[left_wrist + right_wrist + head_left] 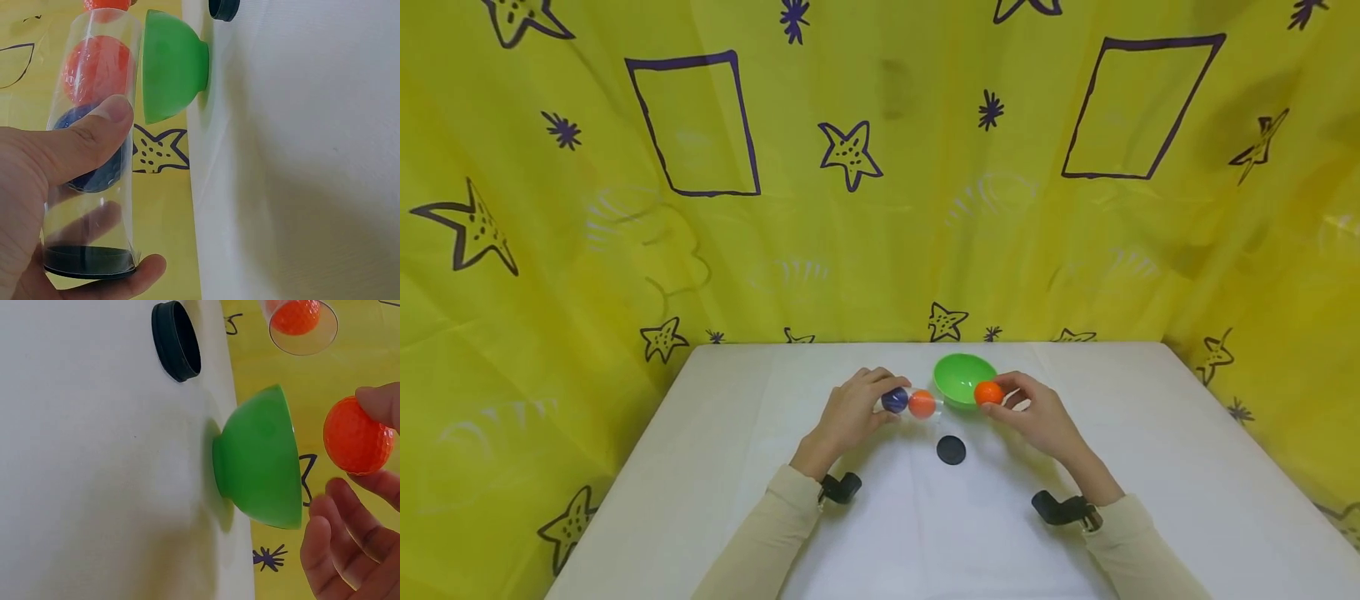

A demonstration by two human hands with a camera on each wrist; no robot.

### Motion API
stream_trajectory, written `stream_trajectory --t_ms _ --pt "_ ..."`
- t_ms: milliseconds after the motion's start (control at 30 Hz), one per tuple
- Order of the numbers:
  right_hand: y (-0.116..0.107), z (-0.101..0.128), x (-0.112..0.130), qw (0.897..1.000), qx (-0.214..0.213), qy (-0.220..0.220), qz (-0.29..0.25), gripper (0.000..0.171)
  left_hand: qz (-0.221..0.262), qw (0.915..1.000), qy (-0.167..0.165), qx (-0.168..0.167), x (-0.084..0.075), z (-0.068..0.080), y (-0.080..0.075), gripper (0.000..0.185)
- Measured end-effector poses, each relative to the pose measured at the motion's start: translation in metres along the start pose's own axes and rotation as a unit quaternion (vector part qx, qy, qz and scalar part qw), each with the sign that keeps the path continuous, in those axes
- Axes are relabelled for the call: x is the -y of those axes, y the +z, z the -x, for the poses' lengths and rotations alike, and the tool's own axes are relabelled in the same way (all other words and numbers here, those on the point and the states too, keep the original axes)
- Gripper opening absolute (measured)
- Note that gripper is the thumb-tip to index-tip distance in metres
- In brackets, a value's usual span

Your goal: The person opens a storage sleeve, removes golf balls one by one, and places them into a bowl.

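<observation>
Orange balls: two, one inside the tube point(922, 404), one outside it point(988, 392). Blue ball point(894, 400): one. Clear tube point(94, 144): one. Green bowl point(962, 377): one. Black lids: two, one loose on the surface point(951, 450), one capping the tube's end point(87, 259). Hands: two, left point(850, 411) and right point(1041, 419).

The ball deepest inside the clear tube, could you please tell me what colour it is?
Dark blue ball, behind an orange one; the left wrist view shows it best.
</observation>
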State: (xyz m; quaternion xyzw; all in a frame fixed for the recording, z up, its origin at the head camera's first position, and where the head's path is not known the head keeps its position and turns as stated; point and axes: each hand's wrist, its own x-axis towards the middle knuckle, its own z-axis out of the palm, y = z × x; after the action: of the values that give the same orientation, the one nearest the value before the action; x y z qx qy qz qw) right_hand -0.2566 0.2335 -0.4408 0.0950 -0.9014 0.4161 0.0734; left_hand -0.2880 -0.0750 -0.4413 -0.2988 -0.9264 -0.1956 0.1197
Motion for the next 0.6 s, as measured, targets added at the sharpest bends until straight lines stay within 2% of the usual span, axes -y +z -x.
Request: stream_trajectory --t_ms 267,600 --pt "0.003 -0.015 -0.002 0.999 -0.037 -0.016 0.014 0.045 -0.015 0.9999 0.002 -0.002 0.001 -0.001 0.000 0.051" --pt "0.013 -0.038 -0.001 0.999 -0.025 0.020 -0.010 0.046 -0.018 0.9998 0.005 -0.007 0.002 0.000 0.001 0.051"
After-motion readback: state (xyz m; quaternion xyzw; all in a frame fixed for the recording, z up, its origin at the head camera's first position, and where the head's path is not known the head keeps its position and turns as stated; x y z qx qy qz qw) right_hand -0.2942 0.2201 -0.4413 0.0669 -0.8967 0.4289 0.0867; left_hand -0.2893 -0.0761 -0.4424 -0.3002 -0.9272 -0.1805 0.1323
